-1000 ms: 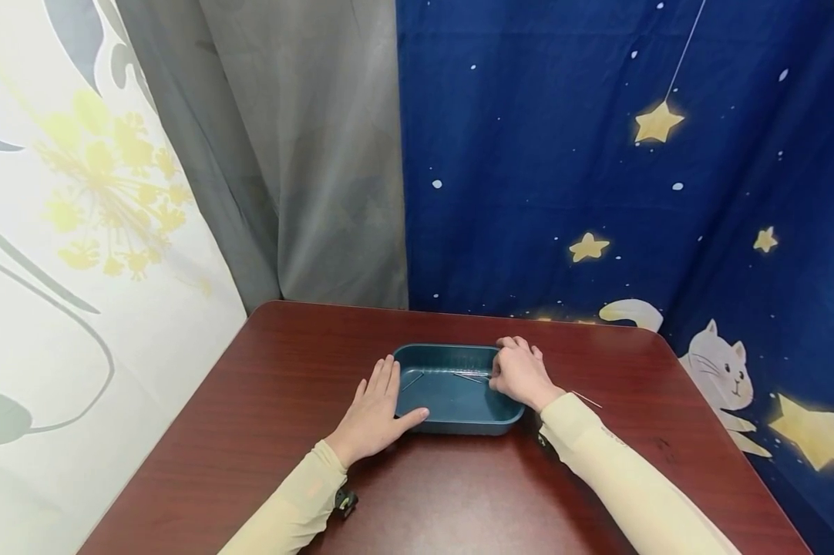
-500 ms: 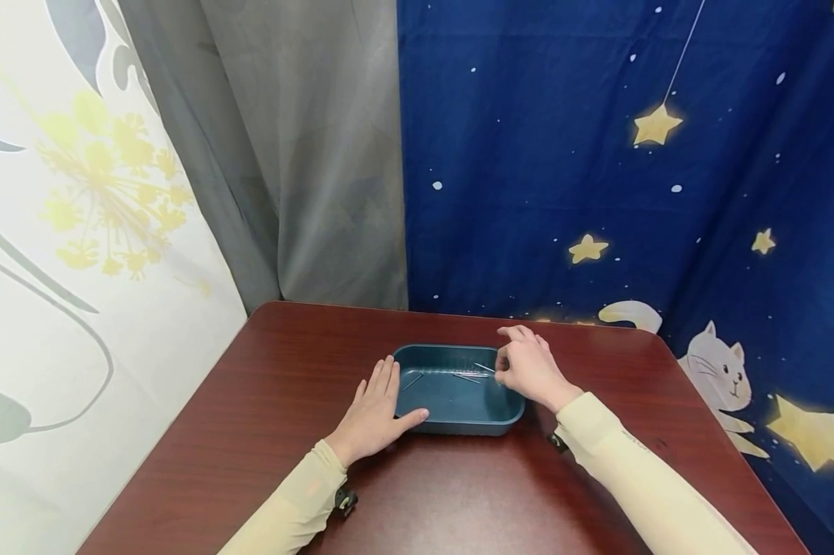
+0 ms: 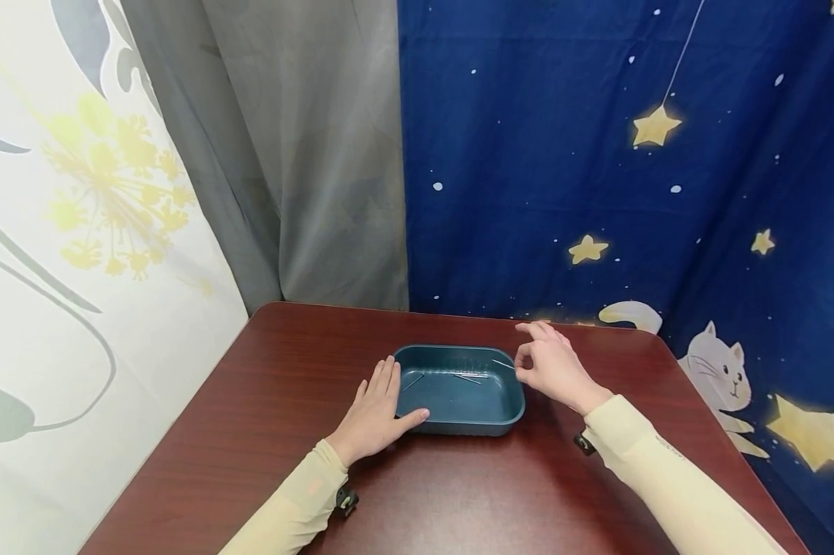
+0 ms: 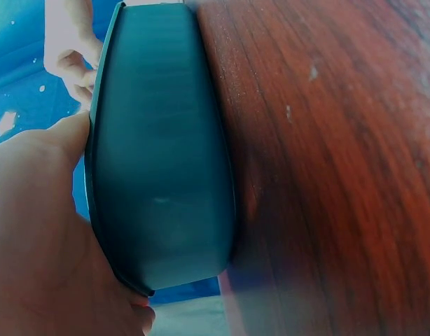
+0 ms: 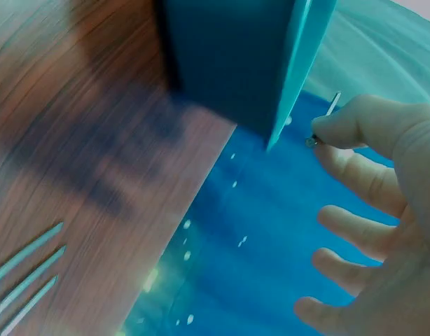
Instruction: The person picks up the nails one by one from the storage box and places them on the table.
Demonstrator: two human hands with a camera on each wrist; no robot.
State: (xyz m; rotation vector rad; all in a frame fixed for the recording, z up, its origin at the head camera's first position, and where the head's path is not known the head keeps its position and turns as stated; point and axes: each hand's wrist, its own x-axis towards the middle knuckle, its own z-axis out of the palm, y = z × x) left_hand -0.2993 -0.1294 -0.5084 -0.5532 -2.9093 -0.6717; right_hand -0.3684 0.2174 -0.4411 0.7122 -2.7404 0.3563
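My right hand [image 3: 552,366] pinches a thin metal rod [image 3: 503,364] between thumb and index finger, the other fingers held apart. It hovers just over the right end of a dark teal plastic tray [image 3: 459,428]. In the right wrist view, the rod [image 5: 333,105] sticks out past the thumb tip. More thin rods [image 3: 469,378] lie on the tray floor, with another rod [image 3: 413,381] at its left side. My left hand [image 3: 371,416] lies with straight fingers against the tray's left end, thumb over the near rim. The left wrist view shows the tray's outer wall [image 4: 159,161].
The tray stands on a reddish-brown wooden table [image 3: 306,362]. Three thin rods [image 5: 33,283] lie side by side on the tabletop in the right wrist view; my right arm hides that spot in the head view. Grey and blue curtains [image 3: 528,154] hang behind the table.
My right hand has lifted from inside the tray and moved right towards its right rim, with a rod pinched in it. The left hand and tray have stayed put.
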